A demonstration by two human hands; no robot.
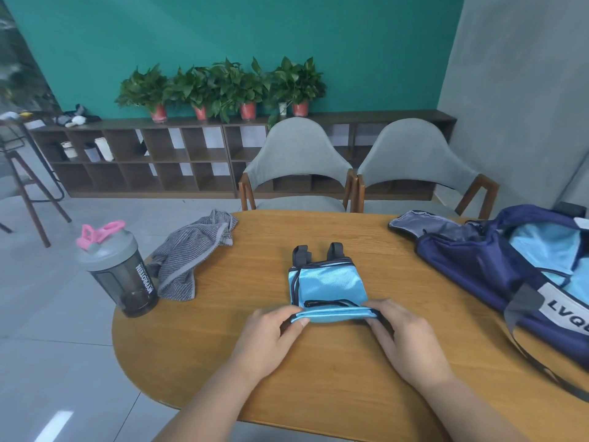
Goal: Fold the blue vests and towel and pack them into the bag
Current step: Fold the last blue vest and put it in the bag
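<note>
Mid-fold: left hand (274, 333) and right hand (401, 333) each pinch the near edge of the light-blue vest (328, 282), centre frame on the table (318, 393). Likely next: carry it to the open navy bag (471, 260), right edge. Grey striped towel (191, 260), left, lies unfolded.

A light blue vest (328, 287) with dark trim lies folded small at the middle of the table (318, 378), its two dark straps pointing away. The grey striped towel (191, 260) lies crumpled at the far left edge. The navy bag (471, 263) sits unzipped on the right, with light blue fabric inside.
</note>
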